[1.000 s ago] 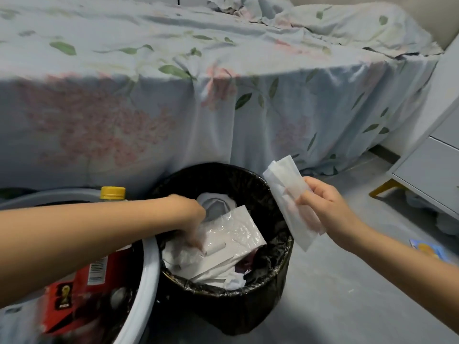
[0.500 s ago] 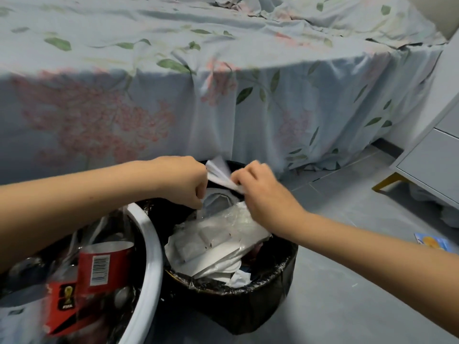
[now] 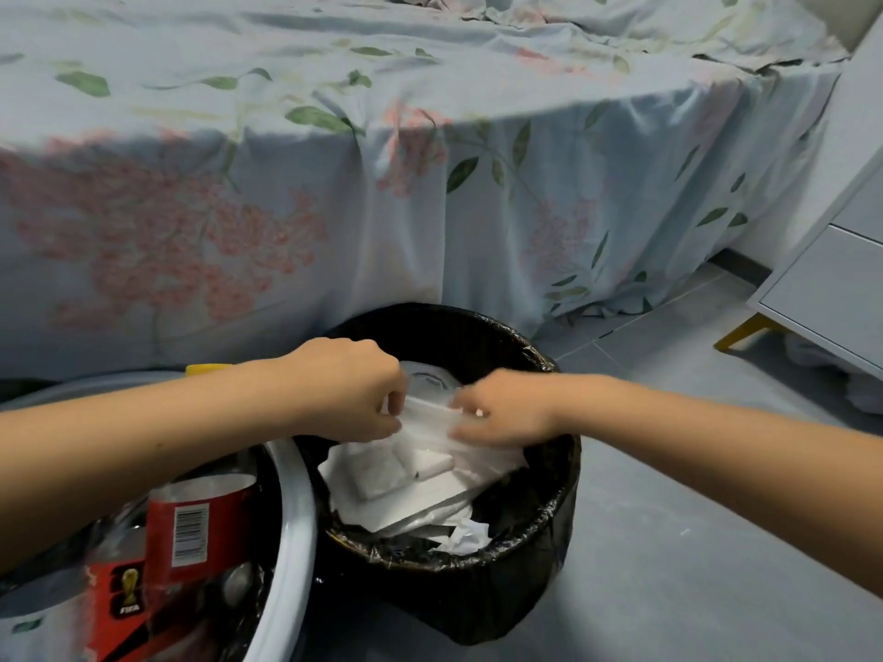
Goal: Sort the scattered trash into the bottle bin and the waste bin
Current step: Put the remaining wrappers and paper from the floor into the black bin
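Item: my left hand (image 3: 351, 389) and right hand (image 3: 501, 408), forearms converging over the waste bin (image 3: 549, 518), both pinching one white wrapper (image 3: 430, 410) above its paper-filled mouth. Left of the waste bin: bottle bin (image 3: 298, 518), holding red-labelled bottles (image 3: 191, 532).

Bottle bin (image 3: 294, 508) cut off at bottom-left edge, yellow cap (image 3: 206, 369) mostly hidden behind left forearm, drawer unit (image 3: 831, 298) cropped right
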Available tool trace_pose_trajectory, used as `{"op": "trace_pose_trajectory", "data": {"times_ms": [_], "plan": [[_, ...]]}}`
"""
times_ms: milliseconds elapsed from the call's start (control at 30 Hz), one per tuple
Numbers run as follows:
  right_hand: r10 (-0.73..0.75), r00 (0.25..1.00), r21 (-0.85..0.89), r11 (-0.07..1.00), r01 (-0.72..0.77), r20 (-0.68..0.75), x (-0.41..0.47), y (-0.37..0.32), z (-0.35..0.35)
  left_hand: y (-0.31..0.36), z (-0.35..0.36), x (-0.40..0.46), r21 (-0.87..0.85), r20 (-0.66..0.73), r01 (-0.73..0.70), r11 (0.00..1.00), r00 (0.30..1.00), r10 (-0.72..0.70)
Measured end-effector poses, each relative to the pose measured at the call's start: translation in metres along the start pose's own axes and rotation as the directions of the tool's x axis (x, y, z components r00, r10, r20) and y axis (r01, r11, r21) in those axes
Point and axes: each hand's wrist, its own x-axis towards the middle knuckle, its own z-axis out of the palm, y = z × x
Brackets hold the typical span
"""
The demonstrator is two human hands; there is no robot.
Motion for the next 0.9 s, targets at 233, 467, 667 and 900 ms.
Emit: {"op": "trace_pose_trajectory", "data": {"times_ms": [233,467,667,900], "plan": [[0.236,0.659,0.122,0.969,-0.216,-0.714,-0.066,0.099,-0.02,0.022,-0.006,0.009,-0.069,-0.236,-0.147,0.987,0.963,0.127],[0.663,0.676,0.113,0.736,-0.668,-0.322,-0.115,0.23,0.118,0.121,-0.032,0.081,0.01,-0.32,-0.365,0.931,0.881,0.349],[0.839,0.519,0.214,0.544,-0.811,-0.164,-0.142,0.297,0.19,0.237,-0.021,0.185,0.045,-0.254,-0.417,0.908,0.874,0.414],[0.944,0.259,0.429,0.324,-0.843,-0.204,-0.168,0.364,0.252,0.29,0.033,0.254,-0.137,-0.029,-0.291,0.947,0.957,0.289]]}}
